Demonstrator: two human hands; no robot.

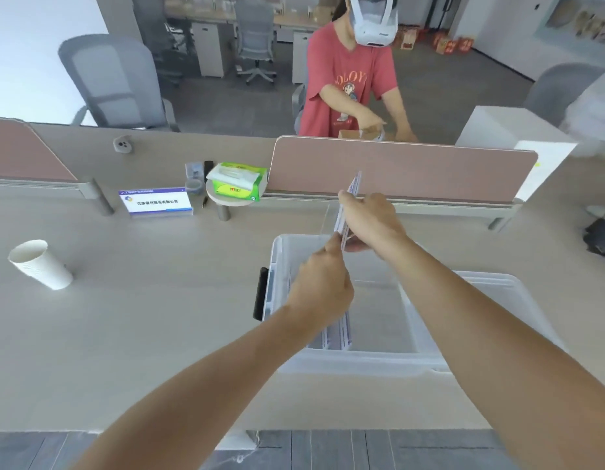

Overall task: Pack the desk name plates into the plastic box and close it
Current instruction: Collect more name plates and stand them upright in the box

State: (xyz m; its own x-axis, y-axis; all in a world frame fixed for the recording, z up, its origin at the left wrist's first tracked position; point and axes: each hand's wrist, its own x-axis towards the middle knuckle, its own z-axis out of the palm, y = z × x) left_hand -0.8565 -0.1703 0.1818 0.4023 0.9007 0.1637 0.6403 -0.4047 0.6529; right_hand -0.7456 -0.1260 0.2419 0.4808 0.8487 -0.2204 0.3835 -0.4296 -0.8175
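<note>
A clear acrylic name plate [349, 198] is held edge-on above the far rim of the open translucent plastic box [362, 362]. My right hand [368, 220] grips its upper part and my left hand [319, 283] pinches its lower end. Inside the box, along the left wall, other name plates [338, 334] stand on edge, partly hidden by my left forearm. Another name plate [157, 200], white with blue trim and dark lettering, stands upright on the desk at the far left. The box's clear lid [504, 300] lies to the right of the box.
A white paper cup [39, 264] lies tilted at the left. A green tissue pack [238, 181] rests on a small round stand by the pink divider [430, 171]. A black latch [260, 293] sits on the box's left side. A person in a red shirt [350, 79] works opposite.
</note>
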